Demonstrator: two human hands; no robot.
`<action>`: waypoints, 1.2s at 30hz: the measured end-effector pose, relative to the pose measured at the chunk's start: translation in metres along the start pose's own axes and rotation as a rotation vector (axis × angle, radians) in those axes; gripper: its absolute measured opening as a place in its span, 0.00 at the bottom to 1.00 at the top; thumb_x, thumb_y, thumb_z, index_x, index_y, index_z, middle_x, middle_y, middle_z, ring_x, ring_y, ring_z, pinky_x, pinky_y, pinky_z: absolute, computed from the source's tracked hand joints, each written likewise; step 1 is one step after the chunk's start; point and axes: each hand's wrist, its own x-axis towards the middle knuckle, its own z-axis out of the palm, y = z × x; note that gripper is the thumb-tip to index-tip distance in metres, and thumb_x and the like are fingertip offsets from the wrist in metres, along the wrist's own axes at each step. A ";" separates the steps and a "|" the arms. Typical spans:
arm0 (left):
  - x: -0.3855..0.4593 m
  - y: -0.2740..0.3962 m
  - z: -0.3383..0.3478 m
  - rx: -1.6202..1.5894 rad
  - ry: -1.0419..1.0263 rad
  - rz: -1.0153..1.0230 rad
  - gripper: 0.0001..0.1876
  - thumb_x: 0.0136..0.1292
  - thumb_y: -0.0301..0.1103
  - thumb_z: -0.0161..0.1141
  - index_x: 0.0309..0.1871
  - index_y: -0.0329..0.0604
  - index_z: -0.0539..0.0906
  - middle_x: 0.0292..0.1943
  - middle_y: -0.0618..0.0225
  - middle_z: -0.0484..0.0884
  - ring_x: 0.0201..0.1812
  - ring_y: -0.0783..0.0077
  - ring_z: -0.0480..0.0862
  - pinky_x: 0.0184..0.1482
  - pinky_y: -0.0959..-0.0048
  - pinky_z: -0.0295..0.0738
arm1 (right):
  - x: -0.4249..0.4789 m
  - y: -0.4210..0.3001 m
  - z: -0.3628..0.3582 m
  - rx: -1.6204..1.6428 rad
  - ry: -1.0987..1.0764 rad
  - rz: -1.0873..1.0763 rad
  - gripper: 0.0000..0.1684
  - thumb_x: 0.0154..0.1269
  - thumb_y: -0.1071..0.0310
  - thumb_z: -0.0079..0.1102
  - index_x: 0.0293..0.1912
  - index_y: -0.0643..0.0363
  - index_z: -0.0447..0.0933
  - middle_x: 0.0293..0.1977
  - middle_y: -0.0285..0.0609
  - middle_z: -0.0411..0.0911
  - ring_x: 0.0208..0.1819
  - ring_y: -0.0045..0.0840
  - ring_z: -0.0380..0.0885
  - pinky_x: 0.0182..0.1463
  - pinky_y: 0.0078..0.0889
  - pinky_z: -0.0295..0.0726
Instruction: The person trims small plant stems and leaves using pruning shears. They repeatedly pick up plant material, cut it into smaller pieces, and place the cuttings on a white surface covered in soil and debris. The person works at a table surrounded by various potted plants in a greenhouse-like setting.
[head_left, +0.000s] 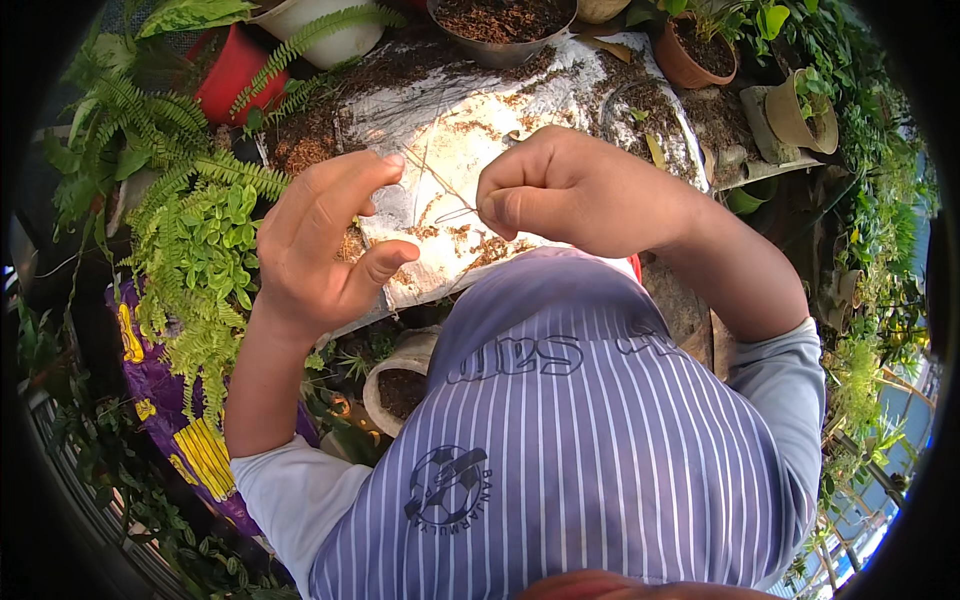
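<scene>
My right hand (570, 195) is closed on a thin looped wire or dry stem (452, 216), whose loop pokes out past the thumb towards the left. From the same fist a thin strand (435, 174) runs up and left over the worktop. My left hand (326, 232) is held apart from it, its fingers and thumb curved and spread, with nothing seen between them. Below both hands lies a white, sunlit sheet (390, 195) strewn with brown fibre crumbs and thin dry strands.
At the far edge stands a metal bowl (502, 54) of brown fibre. Left are a red pot (238, 75), a white pot (330, 41) and ferns (180, 172). Right are a terracotta pot (686, 64) and a beige pot (799, 116). Below the worktop sits another pot (379, 394).
</scene>
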 end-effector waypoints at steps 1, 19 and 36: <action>0.005 0.002 -0.009 0.183 0.011 0.248 0.20 0.77 0.49 0.62 0.58 0.40 0.84 0.44 0.62 0.86 0.32 0.69 0.83 0.31 0.73 0.79 | -0.001 -0.030 -0.002 0.202 -0.044 0.302 0.15 0.71 0.64 0.54 0.29 0.62 0.77 0.17 0.27 0.65 0.18 0.13 0.59 0.22 0.24 0.59; 0.005 0.049 -0.020 0.336 -0.129 0.155 0.07 0.57 0.29 0.72 0.36 0.44 0.85 0.29 0.70 0.81 0.28 0.68 0.81 0.29 0.70 0.75 | -0.002 -0.022 0.040 0.097 0.062 -0.045 0.15 0.79 0.67 0.54 0.35 0.66 0.80 0.20 0.30 0.70 0.19 0.14 0.66 0.23 0.25 0.64; 0.005 0.064 -0.002 -0.571 -0.111 -0.705 0.17 0.78 0.45 0.62 0.49 0.37 0.84 0.29 0.75 0.77 0.26 0.84 0.73 0.28 0.81 0.68 | -0.028 -0.056 0.017 -1.006 0.018 -0.240 0.06 0.70 0.70 0.59 0.40 0.63 0.78 0.29 0.41 0.78 0.24 0.30 0.77 0.27 0.32 0.75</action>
